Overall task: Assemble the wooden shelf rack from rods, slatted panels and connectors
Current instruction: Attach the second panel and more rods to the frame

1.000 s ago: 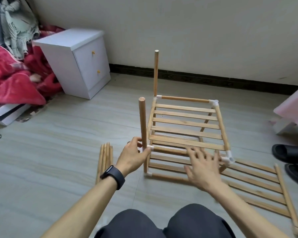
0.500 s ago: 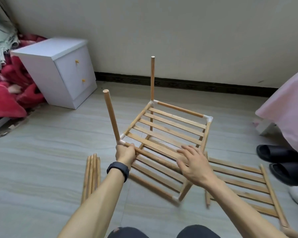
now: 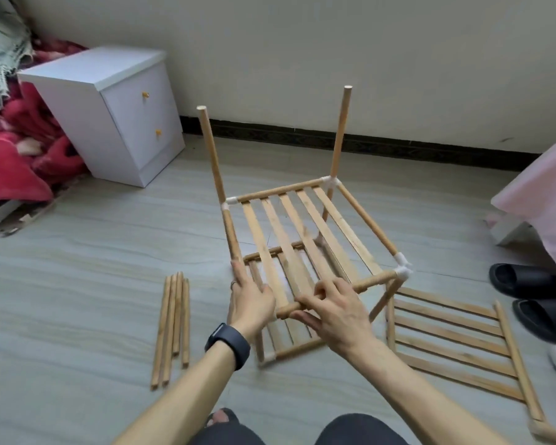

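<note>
Just the one cam here, worn on the person's head and tilted forward and down at the floor (image 3: 77, 300). It sits close. Both forearms run up from the bottom edge, and the left hand (image 3: 251, 300) and right hand (image 3: 334, 311) land about mid-frame on the wooden rack (image 3: 302, 226). The knees (image 3: 360, 428) poke in at the very bottom. The lens is wide, so the top catches the wall (image 3: 302, 43) and its dark skirting (image 3: 398, 149), with a white nightstand (image 3: 109, 101) far left and black slippers (image 3: 527, 284) at the right edge. Straight lines bend near the edges, probably lens distortion, and the lower right corner is smeared.
</note>
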